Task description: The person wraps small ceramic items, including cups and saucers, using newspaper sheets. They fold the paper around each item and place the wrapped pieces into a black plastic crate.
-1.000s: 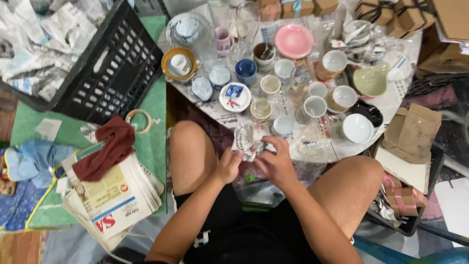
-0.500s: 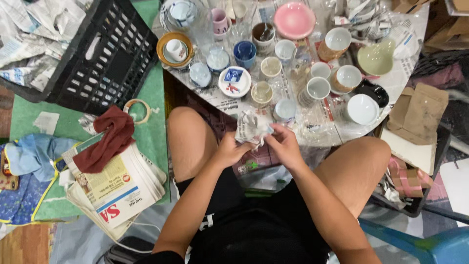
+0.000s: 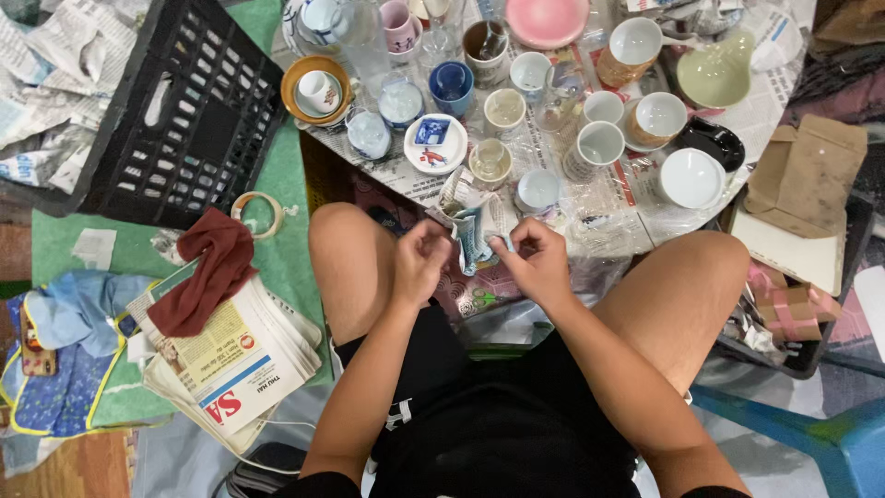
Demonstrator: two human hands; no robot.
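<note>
A cup half-wrapped in newspaper (image 3: 475,235) sits between a seated person's knees, at the near edge of the counter (image 3: 636,217). The left hand (image 3: 419,261) and right hand (image 3: 535,258) each pinch the paper's edge in a closed grip. Wrapping looks midway; the next fold calls for tucking loose paper tight around the cup. Beyond stand bare cups (image 3: 599,143), a black crate (image 3: 175,101) and stacked newspapers (image 3: 235,355) on the floor
</note>
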